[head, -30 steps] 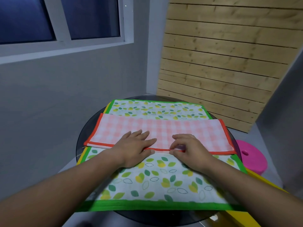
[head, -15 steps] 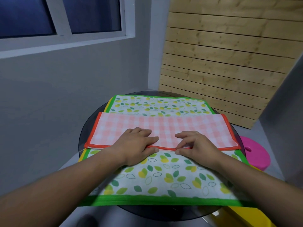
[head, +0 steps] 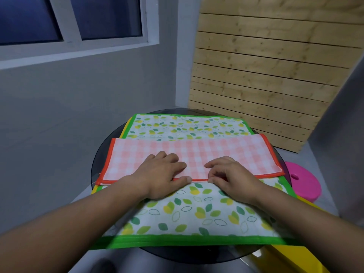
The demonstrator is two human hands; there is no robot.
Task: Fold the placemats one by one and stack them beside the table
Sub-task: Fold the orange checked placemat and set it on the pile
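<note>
A pink checked placemat (head: 232,154) with an orange border lies folded into a long strip across a green-bordered leaf-print placemat (head: 197,213). Both rest on a round dark glass table (head: 98,164). My left hand (head: 159,174) lies on the pink mat's near edge, fingers on top and the thumb along the orange border. My right hand (head: 230,176) sits just to its right, fingers curled, pinching the same orange edge. A yellow-edged mat (head: 95,189) peeks out under the leaf-print one at the left.
A pink round stool (head: 303,180) stands at the right of the table. Something yellow (head: 291,259) sticks out below the table's near right. A grey wall with a window is at the left, a wooden slat panel (head: 266,75) behind.
Both hands stay on the pink mat's near edge. The left hand's fingers have curled slightly, and the view has shifted a little.
</note>
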